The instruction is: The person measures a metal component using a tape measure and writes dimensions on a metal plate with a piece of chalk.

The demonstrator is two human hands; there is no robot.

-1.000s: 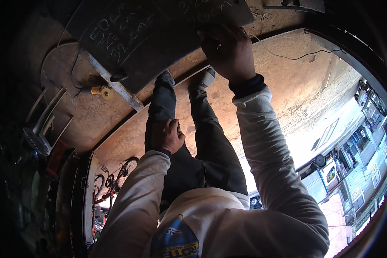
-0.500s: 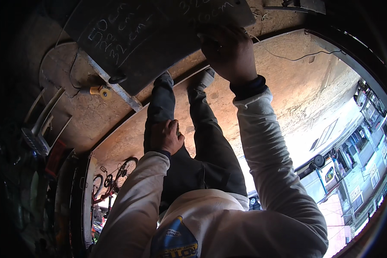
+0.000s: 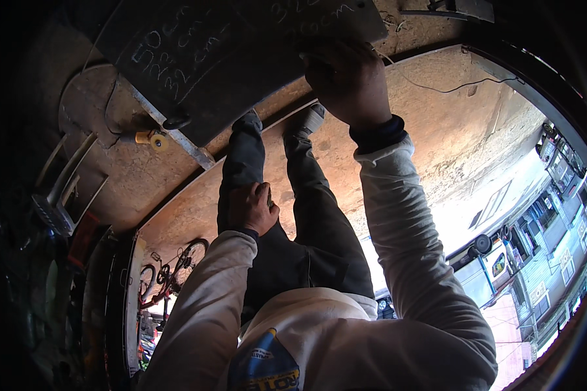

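A dark flat board (image 3: 241, 62) with pale handwritten marks lies in front of me. My right hand (image 3: 349, 81) rests at its right part, just below some of the writing. Its fingers are curled closed in deep shadow, and whatever they pinch is too dark to make out. My left hand (image 3: 253, 208) is closed over my left thigh. A small yellowish-green thing (image 3: 269, 197) shows at its fingers, mostly covered by them, so its kind is unclear.
Left of the board lies a yellow tool with a round disc (image 3: 156, 141), beside a metal bar (image 3: 176, 133). Metal frame pieces (image 3: 68, 189) stand at the left. A thin cable (image 3: 437, 89) runs along the floor at right. A bicycle (image 3: 176, 267) and a vehicle (image 3: 482, 260) are outside.
My right hand and forearm have shifted very slightly at the board. My left hand stays on my thigh.
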